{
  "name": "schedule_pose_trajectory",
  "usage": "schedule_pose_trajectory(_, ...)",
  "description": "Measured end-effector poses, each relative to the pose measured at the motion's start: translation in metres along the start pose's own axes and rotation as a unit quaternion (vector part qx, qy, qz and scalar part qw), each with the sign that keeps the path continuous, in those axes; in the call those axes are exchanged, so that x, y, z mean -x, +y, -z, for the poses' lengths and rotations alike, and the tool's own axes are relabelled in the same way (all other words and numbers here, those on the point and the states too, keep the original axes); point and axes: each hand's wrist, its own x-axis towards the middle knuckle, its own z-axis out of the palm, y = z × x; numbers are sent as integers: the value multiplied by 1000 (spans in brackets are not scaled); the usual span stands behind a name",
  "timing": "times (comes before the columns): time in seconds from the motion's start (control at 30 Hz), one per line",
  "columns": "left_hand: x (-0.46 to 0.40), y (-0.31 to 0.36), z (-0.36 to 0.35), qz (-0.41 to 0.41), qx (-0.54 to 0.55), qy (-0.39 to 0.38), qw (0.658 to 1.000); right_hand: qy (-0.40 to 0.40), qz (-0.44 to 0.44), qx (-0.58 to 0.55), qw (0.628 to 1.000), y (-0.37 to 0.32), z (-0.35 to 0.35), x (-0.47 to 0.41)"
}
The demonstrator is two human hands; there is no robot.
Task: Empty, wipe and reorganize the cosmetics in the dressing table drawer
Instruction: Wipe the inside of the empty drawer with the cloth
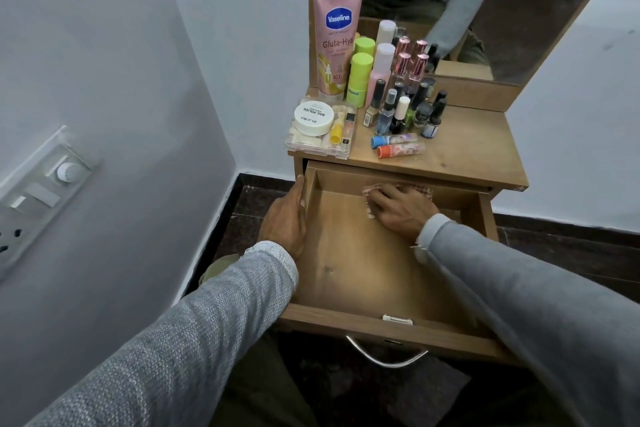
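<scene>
The wooden drawer [349,274] is pulled out and holds no cosmetics. My right hand [398,210] presses flat on a pink checked cloth [420,190] at the drawer's far end. My left hand [287,218] grips the drawer's left wall. The cosmetics stand on the dressing table top [467,149]: a pink Vaseline tube [337,42], green bottles [360,76], a pink bottle [381,69], several nail polish bottles [405,111], two lying tubes [398,146], and a clear box [320,130] with a white round jar [313,118] on top.
A mirror [485,3] rises behind the table top. The white wall [121,80] with a switch panel [38,198] is close on the left. The metal drawer handle [384,355] hangs at the near front. Dark floor lies below.
</scene>
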Motion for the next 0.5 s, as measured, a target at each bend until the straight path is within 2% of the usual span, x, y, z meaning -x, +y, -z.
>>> schedule_pose_trajectory(0.1,0,1,0,-22,10,5,1000,46,30,47,997,-21,9,-37)
schedule_pose_trajectory(0.2,-2,1,1,-40,13,5,999,83,52,29,995,-31,16,-62)
schedule_pose_trajectory(0.33,-4,-3,0,-34,3,5,999,55,42,59,996,-7,10,-31)
schedule_pose_trajectory(0.5,-4,-5,-3,-13,10,6,1000,-77,-17,48,996,25,-16,30)
